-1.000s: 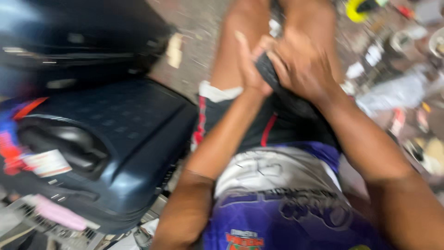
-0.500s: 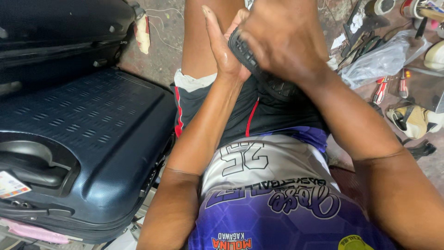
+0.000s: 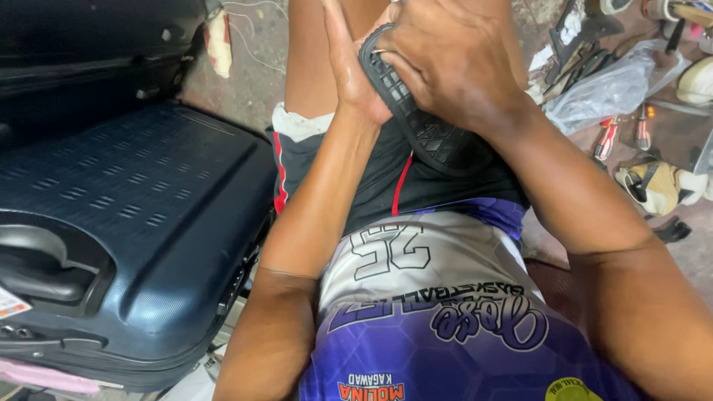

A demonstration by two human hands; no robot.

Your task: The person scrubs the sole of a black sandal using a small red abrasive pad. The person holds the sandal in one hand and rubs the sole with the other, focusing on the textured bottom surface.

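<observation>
- The person sits on the floor, both hands raised over the lap, working a black rubber sole (image 3: 416, 111) with a ribbed tread.
- The right hand (image 3: 453, 67) is clamped over the top of the sole, fingers curled down around its edge and hiding most of the upper half.
- The left hand (image 3: 349, 74) is pressed flat against the sole's left side, palm in, fingers straight and pointing up and away, thumb side tucked behind the tread.
- So the sole sits squeezed between the two hands, above the knees, its lower end resting against the dark shorts (image 3: 386, 178).
- How far along? By the look of it, mid-job: the sole is bent and gripped hard, but whether anything is already joined to it or peeled from it cannot be told, since the right hand covers the spot.
- Beside the left leg lies a dark blue hard-shell suitcase (image 3: 126, 223), its handle recess facing the camera.
- On the floor to the right: a crumpled clear plastic bag (image 3: 609, 93), red-handled screwdrivers (image 3: 605, 137) and a pale shoe (image 3: 661, 186), all well apart from the hands and untouched.
</observation>
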